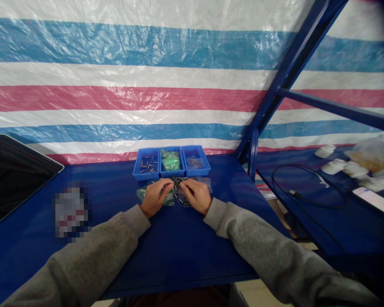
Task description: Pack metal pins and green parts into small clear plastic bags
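Your left hand point(156, 197): fingers curled, thumb drawn in near the index finger; whether anything is pinched, cannot tell. Your right hand point(196, 194) mirrors it, just beside; its grip also cannot be told. Between and below them, the thin metal pieces point(181, 201) lie heaped on the table point(179, 243), pointing every way. Part them with fingertips, one at a time; slim, crossed pieces will probably drag their neighbours. Keep wrists low so a slip stays on the heap. Green packets point(169, 200) lie under and beside your left hand, clear packets point(206, 182) by your right; best not to rake pieces onto either. Beyond: left bin point(146, 175) with loose metal pieces, middle bin point(173, 174) with green packets, right bin point(197, 172) with clear ones.
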`<move>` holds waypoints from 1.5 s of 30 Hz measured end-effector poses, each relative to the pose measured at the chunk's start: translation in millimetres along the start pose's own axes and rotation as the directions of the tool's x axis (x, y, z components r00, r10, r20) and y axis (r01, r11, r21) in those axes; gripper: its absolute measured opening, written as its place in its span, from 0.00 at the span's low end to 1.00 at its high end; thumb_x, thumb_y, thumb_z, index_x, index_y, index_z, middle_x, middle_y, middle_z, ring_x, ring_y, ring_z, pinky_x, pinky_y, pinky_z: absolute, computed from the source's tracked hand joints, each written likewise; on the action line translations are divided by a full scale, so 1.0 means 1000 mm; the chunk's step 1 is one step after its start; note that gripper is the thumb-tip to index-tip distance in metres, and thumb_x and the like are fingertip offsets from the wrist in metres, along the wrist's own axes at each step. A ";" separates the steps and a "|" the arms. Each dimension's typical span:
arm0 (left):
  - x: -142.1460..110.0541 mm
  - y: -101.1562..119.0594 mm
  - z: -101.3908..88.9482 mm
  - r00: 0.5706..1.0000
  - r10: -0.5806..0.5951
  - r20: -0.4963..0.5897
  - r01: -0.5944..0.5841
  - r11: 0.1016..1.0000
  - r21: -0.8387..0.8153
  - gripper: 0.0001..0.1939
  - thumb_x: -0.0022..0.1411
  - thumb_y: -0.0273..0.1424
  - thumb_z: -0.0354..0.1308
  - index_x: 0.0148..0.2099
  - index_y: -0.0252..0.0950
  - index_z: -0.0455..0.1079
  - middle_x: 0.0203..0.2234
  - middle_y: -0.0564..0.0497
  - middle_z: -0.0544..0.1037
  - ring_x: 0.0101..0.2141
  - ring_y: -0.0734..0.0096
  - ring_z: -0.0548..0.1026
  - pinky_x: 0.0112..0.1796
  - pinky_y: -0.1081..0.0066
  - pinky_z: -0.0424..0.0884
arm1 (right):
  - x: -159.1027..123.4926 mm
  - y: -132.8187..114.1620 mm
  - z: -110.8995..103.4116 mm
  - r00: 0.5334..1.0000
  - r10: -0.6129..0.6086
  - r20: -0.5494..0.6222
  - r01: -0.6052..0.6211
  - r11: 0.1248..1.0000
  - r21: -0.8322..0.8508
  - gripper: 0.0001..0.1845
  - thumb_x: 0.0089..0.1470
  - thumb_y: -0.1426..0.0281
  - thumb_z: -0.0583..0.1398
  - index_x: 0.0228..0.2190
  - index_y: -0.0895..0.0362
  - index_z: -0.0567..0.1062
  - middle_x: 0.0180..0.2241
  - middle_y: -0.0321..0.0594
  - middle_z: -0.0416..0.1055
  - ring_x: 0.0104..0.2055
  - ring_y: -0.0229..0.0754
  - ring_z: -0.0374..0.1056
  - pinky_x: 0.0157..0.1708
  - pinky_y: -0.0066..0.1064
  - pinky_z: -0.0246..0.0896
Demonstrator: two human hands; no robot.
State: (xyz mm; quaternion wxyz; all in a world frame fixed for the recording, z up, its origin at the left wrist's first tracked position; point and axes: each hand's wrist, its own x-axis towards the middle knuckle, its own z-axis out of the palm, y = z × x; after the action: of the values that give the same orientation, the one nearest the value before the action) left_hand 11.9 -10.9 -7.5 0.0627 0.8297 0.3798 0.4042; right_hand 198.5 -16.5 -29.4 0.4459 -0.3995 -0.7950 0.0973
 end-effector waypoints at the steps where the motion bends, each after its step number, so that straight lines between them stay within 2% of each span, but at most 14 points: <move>1: 0.000 -0.001 0.001 1.000 0.013 -0.003 -0.013 1.000 0.003 0.08 0.63 0.31 0.50 0.40 0.34 0.68 0.32 0.51 0.76 0.31 0.75 0.74 0.36 0.76 0.68 | 0.000 0.000 0.000 1.000 0.001 -0.001 -0.001 1.000 0.000 0.12 0.60 0.69 0.50 0.33 0.57 0.72 0.29 0.40 0.71 0.32 0.38 0.67 0.35 0.28 0.60; 7: 0.001 -0.003 0.003 0.996 0.086 -0.021 -0.086 0.996 -0.018 0.08 0.61 0.31 0.53 0.42 0.36 0.70 0.32 0.51 0.77 0.33 0.73 0.74 0.37 0.74 0.69 | 0.000 0.000 0.001 1.000 0.005 0.007 -0.005 1.000 -0.006 0.11 0.60 0.69 0.50 0.34 0.56 0.72 0.30 0.40 0.71 0.33 0.38 0.67 0.36 0.28 0.60; 12: 0.003 -0.001 0.002 0.995 0.072 -0.068 -0.076 0.995 -0.057 0.07 0.60 0.30 0.55 0.41 0.36 0.70 0.32 0.52 0.77 0.31 0.74 0.74 0.36 0.74 0.69 | 0.000 0.000 0.000 1.000 0.009 0.006 -0.009 1.000 -0.010 0.12 0.60 0.69 0.50 0.33 0.56 0.72 0.29 0.40 0.71 0.32 0.38 0.67 0.35 0.28 0.60; 23: 0.003 -0.002 0.002 0.996 0.073 -0.049 -0.078 0.991 -0.110 0.08 0.63 0.28 0.50 0.39 0.35 0.71 0.32 0.51 0.76 0.34 0.74 0.74 0.38 0.74 0.69 | 0.000 0.000 0.000 1.000 0.000 0.001 0.000 1.000 -0.002 0.11 0.59 0.69 0.50 0.35 0.56 0.72 0.30 0.39 0.72 0.33 0.38 0.68 0.36 0.28 0.61; 28: 0.001 -0.003 0.003 0.999 0.019 -0.040 -0.021 0.998 -0.064 0.09 0.63 0.31 0.50 0.41 0.36 0.70 0.29 0.51 0.77 0.30 0.74 0.75 0.35 0.75 0.70 | -0.001 -0.003 -0.002 1.000 -0.019 0.014 0.019 1.000 0.021 0.10 0.58 0.68 0.52 0.39 0.56 0.71 0.35 0.40 0.73 0.36 0.38 0.69 0.38 0.27 0.62; 33: 0.000 -0.004 0.004 1.000 -0.012 -0.020 0.010 0.998 -0.068 0.10 0.63 0.34 0.49 0.41 0.36 0.70 0.21 0.56 0.76 0.22 0.78 0.73 0.30 0.77 0.69 | -0.001 -0.003 0.000 0.996 -0.048 0.069 0.047 0.999 0.025 0.10 0.57 0.66 0.53 0.38 0.56 0.72 0.31 0.39 0.73 0.31 0.37 0.68 0.33 0.27 0.62; 36: 0.001 -0.004 0.003 1.000 -0.015 0.015 0.016 0.997 -0.073 0.11 0.64 0.35 0.49 0.42 0.36 0.70 0.20 0.57 0.75 0.21 0.78 0.73 0.29 0.78 0.69 | -0.001 -0.002 0.000 0.995 -0.068 0.076 0.066 0.997 0.038 0.10 0.58 0.67 0.53 0.37 0.56 0.72 0.32 0.40 0.73 0.32 0.37 0.68 0.34 0.27 0.62; 39: 0.001 -0.003 0.001 0.999 -0.010 0.039 0.012 0.998 -0.065 0.11 0.63 0.35 0.50 0.44 0.36 0.69 0.25 0.55 0.77 0.24 0.77 0.74 0.31 0.78 0.69 | -0.001 -0.002 -0.001 0.996 -0.058 0.068 0.056 0.998 0.037 0.10 0.59 0.68 0.52 0.36 0.56 0.72 0.33 0.41 0.73 0.34 0.38 0.68 0.35 0.28 0.61; 42: 0.002 -0.001 0.001 1.000 0.003 0.023 -0.002 0.999 -0.043 0.10 0.62 0.34 0.52 0.42 0.36 0.70 0.32 0.52 0.78 0.31 0.74 0.76 0.37 0.76 0.70 | 0.000 -0.002 -0.002 0.999 -0.036 0.040 0.034 0.999 0.032 0.11 0.59 0.68 0.51 0.36 0.57 0.72 0.32 0.41 0.72 0.34 0.38 0.68 0.35 0.28 0.61; 45: 0.003 0.000 0.001 1.000 0.018 -0.003 -0.018 0.999 -0.040 0.09 0.62 0.33 0.52 0.40 0.36 0.71 0.33 0.51 0.78 0.34 0.73 0.76 0.39 0.74 0.70 | 0.000 -0.002 -0.002 1.000 -0.017 0.021 0.017 1.000 0.024 0.12 0.60 0.68 0.50 0.35 0.57 0.72 0.31 0.40 0.72 0.33 0.38 0.68 0.35 0.28 0.61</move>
State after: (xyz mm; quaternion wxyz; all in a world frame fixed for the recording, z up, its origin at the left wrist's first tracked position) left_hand 13.9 -8.5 -6.3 0.0752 0.8311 0.3643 0.4133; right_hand 199.3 -18.6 -27.1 0.4428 -0.3864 -0.8020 0.1071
